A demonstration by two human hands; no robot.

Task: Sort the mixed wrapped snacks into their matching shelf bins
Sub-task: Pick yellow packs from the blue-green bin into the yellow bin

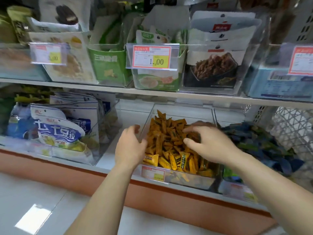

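My right hand [211, 145] spreads fingers over orange snacks [169, 141]; my left hand [130, 146] curls at the bin wall [148, 121], grip unclear; nothing stray under my fingers; nearly sorted, I judge.

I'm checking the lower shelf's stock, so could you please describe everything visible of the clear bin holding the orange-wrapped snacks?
The clear bin looks like transparent plastic and is open-topped. It stands upright on the lower shelf, a price label on its front, heaped with small orange-wrapped snacks bearing dark labels. A bin of blue and green snacks stands close on its right. The left hand grips its left wall; the right hand reaches into the pile, whether holding anything is unclear.
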